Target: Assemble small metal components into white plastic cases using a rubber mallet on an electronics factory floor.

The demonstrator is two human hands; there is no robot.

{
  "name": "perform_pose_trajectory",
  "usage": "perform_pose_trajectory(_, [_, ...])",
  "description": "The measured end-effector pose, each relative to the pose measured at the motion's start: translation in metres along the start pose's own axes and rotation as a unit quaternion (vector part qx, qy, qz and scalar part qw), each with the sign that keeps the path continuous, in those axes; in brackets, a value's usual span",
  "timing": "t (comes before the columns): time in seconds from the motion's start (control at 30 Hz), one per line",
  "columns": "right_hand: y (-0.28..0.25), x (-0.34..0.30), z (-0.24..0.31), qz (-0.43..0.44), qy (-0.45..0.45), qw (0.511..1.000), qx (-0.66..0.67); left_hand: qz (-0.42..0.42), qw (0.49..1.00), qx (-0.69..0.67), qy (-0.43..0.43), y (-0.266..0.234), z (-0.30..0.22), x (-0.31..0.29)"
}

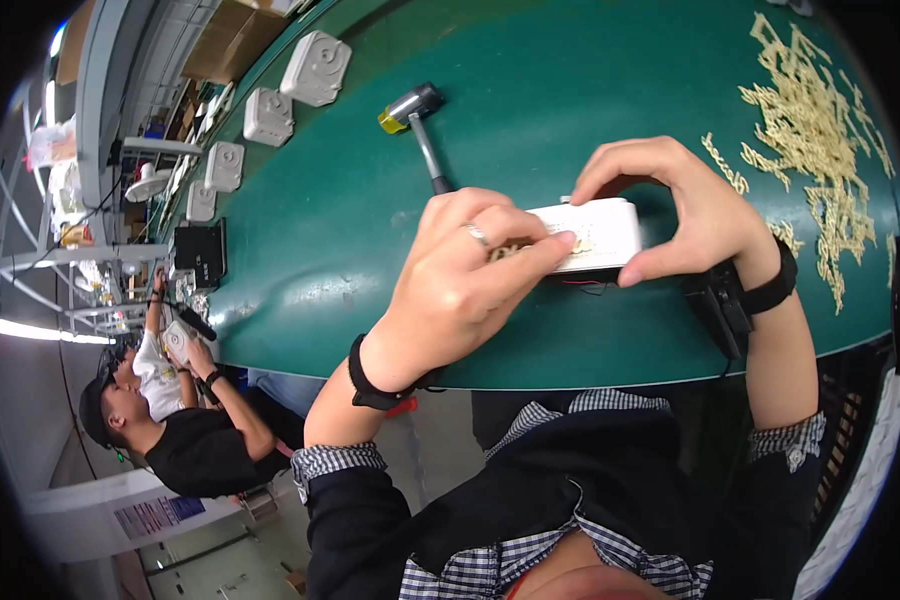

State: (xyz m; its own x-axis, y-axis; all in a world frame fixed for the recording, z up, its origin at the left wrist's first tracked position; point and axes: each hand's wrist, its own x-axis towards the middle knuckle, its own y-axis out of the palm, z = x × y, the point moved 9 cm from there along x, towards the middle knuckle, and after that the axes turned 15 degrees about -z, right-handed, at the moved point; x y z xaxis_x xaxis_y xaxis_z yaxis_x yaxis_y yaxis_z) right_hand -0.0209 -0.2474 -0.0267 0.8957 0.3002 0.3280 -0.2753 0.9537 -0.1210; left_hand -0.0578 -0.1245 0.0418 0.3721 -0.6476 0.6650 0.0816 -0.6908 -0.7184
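Note:
A white rectangular plastic housing (602,232) rests on the green table (350,230), thin red and black wires showing under its near edge. My right hand (682,205) grips its right end between thumb and fingers. My left hand (465,275), with a ring on one finger, covers the housing's left end and presses small tan metal pieces onto its top. Black bands circle both wrists.
A hammer (417,115) with a grey head and yellow tip lies just beyond my hands. A pile of several small tan metal parts (808,130) spreads at the right. Several white housings (268,115) line the table's far left edge. Two other people sit at the left.

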Motion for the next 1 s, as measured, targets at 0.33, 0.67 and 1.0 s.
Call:
perform_pose_trajectory(0.33, [-0.003,-0.012,0.004,-0.05,-0.003,0.998,-0.043,-0.122,0.986,0.07,0.089,-0.009,-0.014,-0.009])
perform_pose_trajectory(0.67, [0.01,-0.007,0.024,0.026,-0.064,0.986,-0.15,-0.104,0.992,0.049,0.059,-0.006,-0.006,-0.043])
perform_pose_trajectory(1.0, [0.035,0.024,0.048,0.05,-0.166,0.952,-0.25,0.029,0.996,-0.05,-0.067,-0.026,0.035,-0.078])
